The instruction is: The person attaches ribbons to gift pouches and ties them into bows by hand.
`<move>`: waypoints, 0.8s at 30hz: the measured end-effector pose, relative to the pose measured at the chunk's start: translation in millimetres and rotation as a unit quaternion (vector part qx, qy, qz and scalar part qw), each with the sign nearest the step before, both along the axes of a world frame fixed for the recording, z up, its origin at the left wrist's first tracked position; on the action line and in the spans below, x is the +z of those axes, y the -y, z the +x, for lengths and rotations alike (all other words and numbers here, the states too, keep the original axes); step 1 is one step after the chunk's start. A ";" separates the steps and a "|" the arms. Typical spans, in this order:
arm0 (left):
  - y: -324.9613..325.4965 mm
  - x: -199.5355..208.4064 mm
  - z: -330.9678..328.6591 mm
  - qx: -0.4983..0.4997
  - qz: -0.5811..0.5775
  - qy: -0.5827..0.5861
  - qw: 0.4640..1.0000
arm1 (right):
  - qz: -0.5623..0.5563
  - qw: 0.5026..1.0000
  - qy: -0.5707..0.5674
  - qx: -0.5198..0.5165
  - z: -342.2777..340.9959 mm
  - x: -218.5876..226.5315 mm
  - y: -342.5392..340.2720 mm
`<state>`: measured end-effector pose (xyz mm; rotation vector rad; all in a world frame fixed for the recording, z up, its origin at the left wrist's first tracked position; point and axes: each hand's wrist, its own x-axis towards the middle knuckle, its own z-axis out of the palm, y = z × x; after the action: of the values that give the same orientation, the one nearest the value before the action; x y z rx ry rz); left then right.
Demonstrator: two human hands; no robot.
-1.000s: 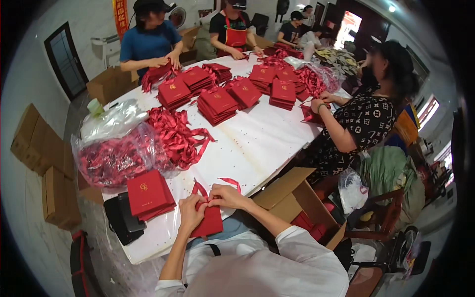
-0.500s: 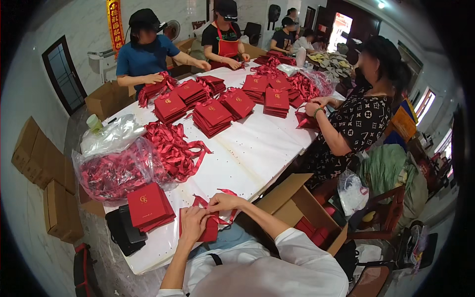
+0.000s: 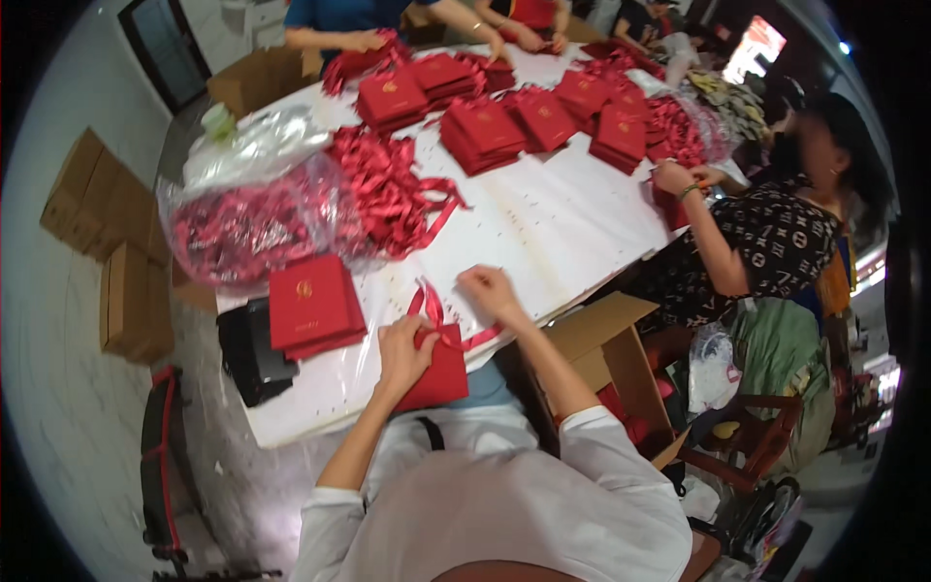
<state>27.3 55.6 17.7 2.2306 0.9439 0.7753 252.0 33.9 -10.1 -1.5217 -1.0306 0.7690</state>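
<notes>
Pinching the upper left of a flat red bag (image 3: 441, 376), the person's left hand (image 3: 405, 349) had its thumb laid across the front and its fingers bent behind the top edge, where a red ribbon (image 3: 475, 342) met it. Most of the bag lay below and to the right of those fingers, at the near edge of the white table (image 3: 543, 233); its sides leaned a little, and with one corner covered its long axis could not be told. The right hand (image 3: 490, 291) was the farther one, up and to the right of the bag and apart from it, its fingers curled with the tips close together; blur hid whether anything thin was between them. One end of the ribbon ran out below the right fingertips, and another part rose in a loop between the two hands. To the left of the left fingers lay a stack of red bags (image 3: 315, 306), partly over a black item (image 3: 254, 364). Beyond that stack, up and left of the fingers, a clear plastic sack (image 3: 257, 228) was full of red ribbon, with a loose ribbon heap (image 3: 383, 184) against its right side. Right of both hands, below the table's edge, an open carton (image 3: 596, 332) held red pieces (image 3: 635, 428).
</notes>
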 end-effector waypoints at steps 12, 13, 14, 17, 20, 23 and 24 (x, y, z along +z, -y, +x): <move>-4.7 -21.8 1.4 0.063 -0.058 0.012 0.996 | -0.095 0.957 0.267 -0.059 7.1 17.9 30.5; -4.9 -18.9 7.8 0.065 -0.057 0.015 0.996 | -0.078 0.947 0.308 -0.049 5.9 15.0 27.8; -4.8 -15.9 13.4 0.067 -0.056 0.018 0.996 | -0.079 0.947 0.307 -0.045 5.9 12.8 26.7; -8.2 -16.2 12.7 0.061 -0.044 0.019 0.997 | -0.021 0.932 0.357 -0.051 8.0 10.4 23.8; -1.5 -11.1 -6.3 0.080 0.034 0.009 0.996 | -0.102 0.979 0.167 -0.055 0.3 33.0 27.6; 13.4 -2.4 -22.3 0.089 0.095 -0.030 0.991 | 0.006 0.990 0.132 -0.038 -7.0 53.7 39.2; 17.7 -2.0 -27.5 0.115 0.087 -0.064 0.987 | -0.014 0.994 0.110 -0.014 -17.1 61.5 40.1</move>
<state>-0.2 37.9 15.7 2.3718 1.2573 0.8515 234.9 -6.3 51.5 -1.6698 -1.1609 0.6071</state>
